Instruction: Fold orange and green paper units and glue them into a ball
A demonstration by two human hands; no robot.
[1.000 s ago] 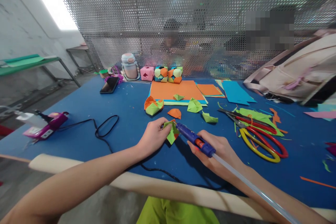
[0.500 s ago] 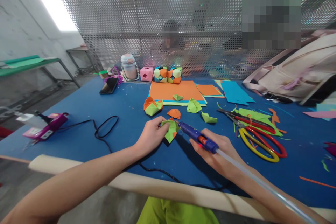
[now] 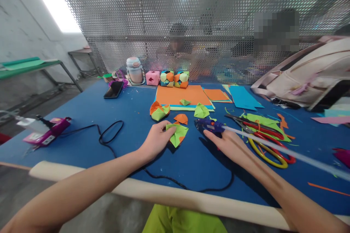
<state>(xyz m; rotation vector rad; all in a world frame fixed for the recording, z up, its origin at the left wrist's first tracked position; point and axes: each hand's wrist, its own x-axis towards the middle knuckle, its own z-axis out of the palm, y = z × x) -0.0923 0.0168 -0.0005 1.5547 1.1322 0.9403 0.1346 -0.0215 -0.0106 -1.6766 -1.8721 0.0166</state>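
Between the thumb and fingers of my left hand (image 3: 158, 137) is a folded green and orange paper piece (image 3: 179, 135), just above the blue table. My right hand (image 3: 228, 142) is wrapped round a purple hot glue gun (image 3: 210, 125), whose long clear glue stick (image 3: 269, 143) sticks out of the back to the right. The gun's nozzle is a short way right of the paper piece, apart from it. Beyond my hands lie a folded orange piece (image 3: 181, 118), an orange and green joined piece (image 3: 159, 111) and a folded green piece (image 3: 201, 110).
Red and yellow handled scissors (image 3: 269, 149) lie among paper scraps at right. Orange sheets (image 3: 180, 94), paper cubes (image 3: 167, 78) and a bottle (image 3: 135, 71) stand behind. A black cord (image 3: 166, 178) crosses the front. Also there: a phone (image 3: 113, 89), a purple power strip (image 3: 49, 133), a backpack (image 3: 308, 69).
My right hand has moved the glue gun right, away from the paper piece, and turned it more level. The paper piece in my left hand now lies more open to view.
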